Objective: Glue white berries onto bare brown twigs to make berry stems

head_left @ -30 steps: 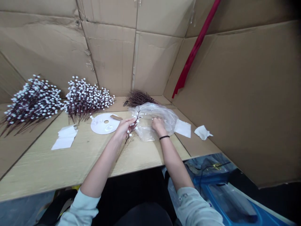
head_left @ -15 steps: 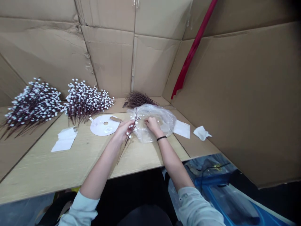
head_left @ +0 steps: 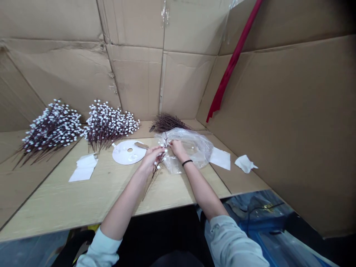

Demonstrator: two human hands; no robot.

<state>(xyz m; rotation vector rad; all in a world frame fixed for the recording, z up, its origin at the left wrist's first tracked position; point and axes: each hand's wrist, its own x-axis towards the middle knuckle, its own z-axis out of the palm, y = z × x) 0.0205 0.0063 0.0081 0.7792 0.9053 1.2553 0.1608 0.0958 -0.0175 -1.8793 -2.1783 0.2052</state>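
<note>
My left hand [head_left: 151, 157] is closed round a thin dark branch [head_left: 157, 167] dotted with small white beads; its stem slants down toward the table's front. My right hand [head_left: 177, 148] has its fingers pinched at the top of that branch, right beside the left hand's fingertips; what it pinches is too small to name. A black band circles the right wrist. Just behind the right hand lies a crumpled clear plastic bag [head_left: 196, 148] with a few white beads in it.
Two heaps of beaded branches [head_left: 52, 128] [head_left: 109, 124] lie at the back left, a bundle of bare twigs [head_left: 168, 123] at the back. A white disc [head_left: 128, 152], white papers [head_left: 83, 167] [head_left: 221, 158] and a crumpled tissue [head_left: 244, 163] sit on the wooden table [head_left: 83, 200]. Cardboard walls surround it.
My right hand came out of the plastic bag and moved left to the top of the branch. The left hand kept hold of the branch.
</note>
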